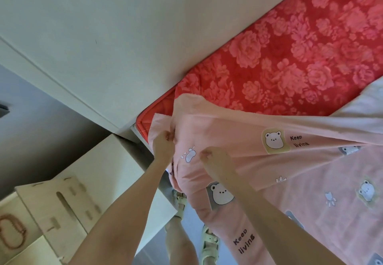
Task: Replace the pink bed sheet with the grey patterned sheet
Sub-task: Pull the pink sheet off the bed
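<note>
The pink bed sheet (310, 182), printed with white bears and the words "Keep living", is pulled back off the near corner of a red floral mattress (290, 53). My left hand (163, 146) grips a bunched fold of the sheet at that corner. Just to its right, my right hand (215, 159) pinches the same sheet. A lifted fold of the sheet stretches away to the right edge. The sheet hangs over the bed's side towards my feet. No grey patterned sheet is in view.
A white wall (124, 26) runs along the far side of the mattress. A white cabinet (99, 167) stands by the bed corner, with a slotted wooden piece (58, 204) and a bead loop (12, 233) on it. My sandalled feet (207, 242) stand on grey floor.
</note>
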The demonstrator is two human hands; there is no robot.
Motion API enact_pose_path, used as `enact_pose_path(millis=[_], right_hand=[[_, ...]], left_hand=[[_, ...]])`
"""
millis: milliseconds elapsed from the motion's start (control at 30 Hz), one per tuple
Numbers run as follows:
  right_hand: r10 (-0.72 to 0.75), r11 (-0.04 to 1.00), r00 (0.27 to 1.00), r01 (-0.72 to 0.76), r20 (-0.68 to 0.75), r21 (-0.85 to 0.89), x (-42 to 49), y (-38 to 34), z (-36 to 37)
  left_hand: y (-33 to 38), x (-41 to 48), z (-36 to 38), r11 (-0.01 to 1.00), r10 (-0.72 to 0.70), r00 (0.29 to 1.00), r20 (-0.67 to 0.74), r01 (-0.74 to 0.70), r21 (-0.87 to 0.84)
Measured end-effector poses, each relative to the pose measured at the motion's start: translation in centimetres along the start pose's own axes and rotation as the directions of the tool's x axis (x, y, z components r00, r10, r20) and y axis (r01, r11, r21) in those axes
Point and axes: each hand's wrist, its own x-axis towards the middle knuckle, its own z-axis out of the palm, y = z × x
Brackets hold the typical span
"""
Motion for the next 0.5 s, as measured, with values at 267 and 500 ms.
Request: enact_pose_path(millis=[267,500], right_hand=[[-0.056,0.993,0.994,0.066,-0.099,0.101,-4.9,1.7,-2.5],[-0.184,0.935,0.944,0.254,-0.273,0.246,-14.4,6.2,-6.2]], left_hand=[[-2.1,-8.5,-6.8,0.955,-0.132,0.988,-0.077,0.106,-0.276],[4.6,-21.2,-9.4,0.904,0.164,0.976,-0.142,-0.207,-0.373]])
